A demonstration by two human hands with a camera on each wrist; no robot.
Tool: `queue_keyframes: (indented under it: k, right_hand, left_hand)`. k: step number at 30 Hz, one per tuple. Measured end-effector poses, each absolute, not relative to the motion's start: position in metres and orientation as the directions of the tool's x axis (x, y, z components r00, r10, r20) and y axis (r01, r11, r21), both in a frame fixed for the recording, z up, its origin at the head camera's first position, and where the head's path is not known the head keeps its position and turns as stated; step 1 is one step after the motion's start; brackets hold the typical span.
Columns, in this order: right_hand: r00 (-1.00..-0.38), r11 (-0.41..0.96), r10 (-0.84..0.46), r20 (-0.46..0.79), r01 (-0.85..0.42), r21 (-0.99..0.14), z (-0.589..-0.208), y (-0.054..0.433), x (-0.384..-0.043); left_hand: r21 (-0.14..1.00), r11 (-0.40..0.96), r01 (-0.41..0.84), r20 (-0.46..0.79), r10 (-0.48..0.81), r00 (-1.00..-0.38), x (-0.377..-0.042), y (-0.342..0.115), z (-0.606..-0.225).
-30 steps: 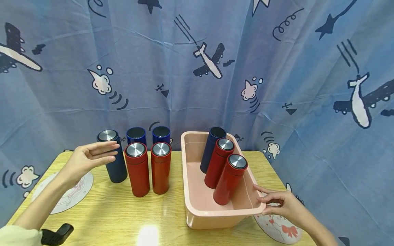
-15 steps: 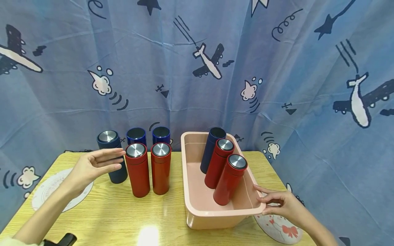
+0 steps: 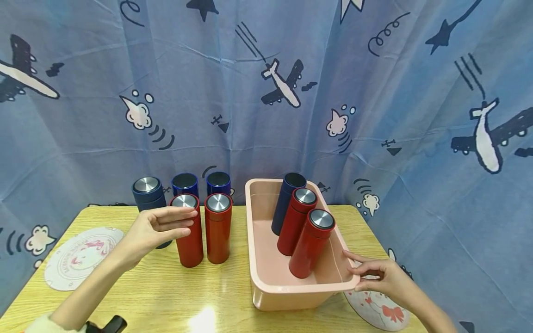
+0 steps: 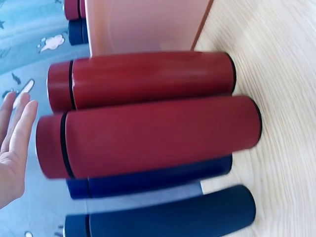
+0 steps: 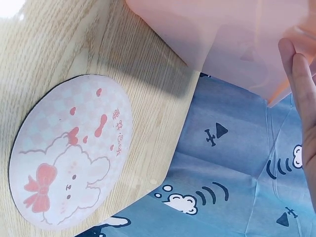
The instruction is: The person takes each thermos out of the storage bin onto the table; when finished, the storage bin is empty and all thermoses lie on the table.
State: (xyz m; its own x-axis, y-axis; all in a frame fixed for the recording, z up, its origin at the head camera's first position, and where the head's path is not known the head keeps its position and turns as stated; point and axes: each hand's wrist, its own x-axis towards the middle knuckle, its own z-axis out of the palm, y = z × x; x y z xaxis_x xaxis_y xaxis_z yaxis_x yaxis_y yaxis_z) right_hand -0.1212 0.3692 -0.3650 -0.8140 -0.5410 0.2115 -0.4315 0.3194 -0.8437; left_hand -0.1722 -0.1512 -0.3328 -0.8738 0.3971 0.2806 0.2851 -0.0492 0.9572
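My left hand hovers with its fingers extended, overlapping the left red thermos flask in the head view. In the left wrist view, the fingers sit apart from that flask's cap end. Beside it stands another red flask; a dark blue flask and two bright blue flasks are behind, partly hidden. With thumb and fingers, my right hand pinches the right front rim of a pink bin. Inside the bin are two red flasks and one navy flask, leaning to the right.
A round white mat lies at the table's left, and a round bunny mat at the right, partly under the bin and right arm in the head view. A blue patterned curtain hangs right behind the wooden table.
My left hand has moved rightward and slightly nearer, from before the dark blue flask to before the left red flask. The right hand, bin and flasks have stayed put.
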Motion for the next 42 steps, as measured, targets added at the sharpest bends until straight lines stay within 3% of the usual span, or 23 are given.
queue_keyframes:
  k: [19, 42]
  right_hand:
    - [-0.818, 0.319, -0.54, 0.196, -0.415, -0.852, -0.364, 0.369, -0.12]
    - [-0.822, 0.333, -0.537, 0.191, -0.415, -0.847, -0.364, 0.369, -0.121]
  left_hand:
    - [0.97, -0.054, 0.235, 0.232, 0.478, -0.847, -0.186, -0.083, -0.336]
    - [0.965, -0.172, 0.2, 0.263, 0.573, -0.776, -0.203, 0.032, -0.35]
